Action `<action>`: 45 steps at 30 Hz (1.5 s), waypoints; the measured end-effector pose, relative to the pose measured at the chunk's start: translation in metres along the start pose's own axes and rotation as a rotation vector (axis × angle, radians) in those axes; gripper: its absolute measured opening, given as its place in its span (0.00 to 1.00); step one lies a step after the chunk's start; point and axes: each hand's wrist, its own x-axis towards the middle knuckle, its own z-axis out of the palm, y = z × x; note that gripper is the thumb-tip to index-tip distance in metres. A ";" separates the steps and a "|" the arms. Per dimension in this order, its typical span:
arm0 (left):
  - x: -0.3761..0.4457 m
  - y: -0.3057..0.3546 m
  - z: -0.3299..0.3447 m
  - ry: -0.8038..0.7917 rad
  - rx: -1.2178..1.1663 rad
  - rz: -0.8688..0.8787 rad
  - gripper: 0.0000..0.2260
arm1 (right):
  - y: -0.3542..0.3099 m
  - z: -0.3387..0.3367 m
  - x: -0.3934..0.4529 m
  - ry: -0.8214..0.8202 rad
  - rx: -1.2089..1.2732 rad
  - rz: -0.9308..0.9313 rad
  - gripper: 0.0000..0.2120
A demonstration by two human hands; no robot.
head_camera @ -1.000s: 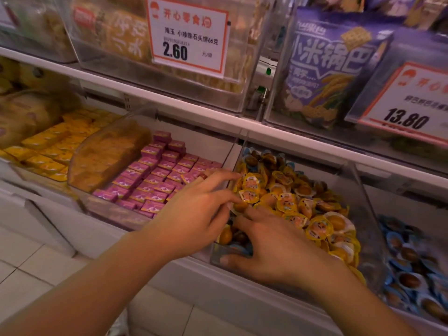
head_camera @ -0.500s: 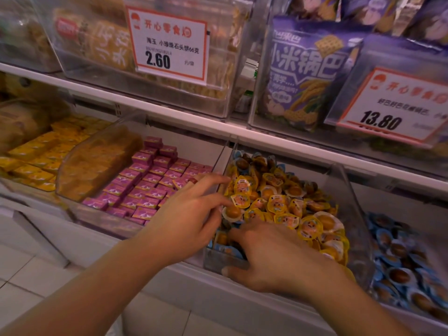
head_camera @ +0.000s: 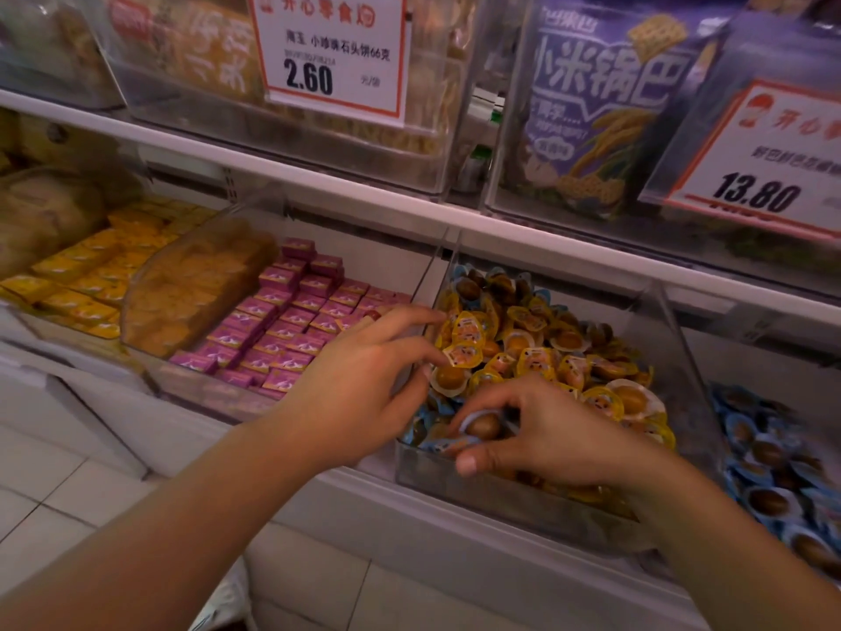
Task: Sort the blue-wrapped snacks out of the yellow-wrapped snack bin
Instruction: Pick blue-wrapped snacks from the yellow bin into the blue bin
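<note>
Both hands work at the front of the clear bin (head_camera: pixel 673 357) on the lower shelf. Our right hand (head_camera: pixel 541 430) has its fingers and thumb curled round a blue-wrapped snack (head_camera: pixel 478 428), a small cup with a brown centre, held at the bin's front left corner just above other blue-wrapped pieces lying there. Our left hand (head_camera: pixel 359 384) hovers at the bin's left wall, fingers spread and loosely bent, the index finger reaching toward the yellow-wrapped snacks (head_camera: pixel 537 352); it grips nothing that we can see.

From largest to smallest, we see first the shelving: a white shelf edge (head_camera: pixel 364 198) runs across the view, with clear boxes above it holding pale biscuit packs and a purple bag (head_camera: pixel 605 102) printed with large characters. Two price cards hang on those boxes, one reading 2.60 (head_camera: pixel 327 52), the other 13.80 (head_camera: pixel 764 161). Below, the yellow-wrapped pile fills most of our bin, with a few blue wrappers showing at the back and along the front left. To the right, a neighbouring bin holds the blue-wrapped cups (head_camera: pixel 773 453), well apart from the right hand. To the left lie rows of pink boxes (head_camera: pixel 291 321), then a clear curved scoop-like cover (head_camera: pixel 195 284) over orange packs, and further orange packs (head_camera: pixel 91 266) beyond. Pale floor tiles (head_camera: pixel 54 489) show beneath our left forearm.
</note>
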 end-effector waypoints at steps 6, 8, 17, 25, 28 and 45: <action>0.000 0.021 0.000 0.152 0.046 0.108 0.09 | 0.002 -0.014 -0.005 0.279 0.132 0.064 0.08; 0.000 0.035 0.004 0.164 -0.007 0.132 0.10 | 0.002 -0.015 -0.007 0.426 0.336 0.131 0.10; 0.026 0.074 0.037 0.088 -0.611 -0.375 0.26 | -0.001 -0.023 -0.027 0.409 0.912 0.225 0.24; 0.047 0.065 0.052 0.205 -0.649 -0.414 0.14 | 0.005 -0.018 -0.031 0.541 1.012 0.293 0.16; 0.049 0.064 0.060 0.297 -0.736 -0.464 0.12 | 0.004 -0.018 -0.033 0.579 1.023 0.301 0.13; 0.049 0.123 0.092 0.286 -0.648 -0.183 0.20 | -0.005 -0.023 -0.068 0.863 1.065 0.169 0.06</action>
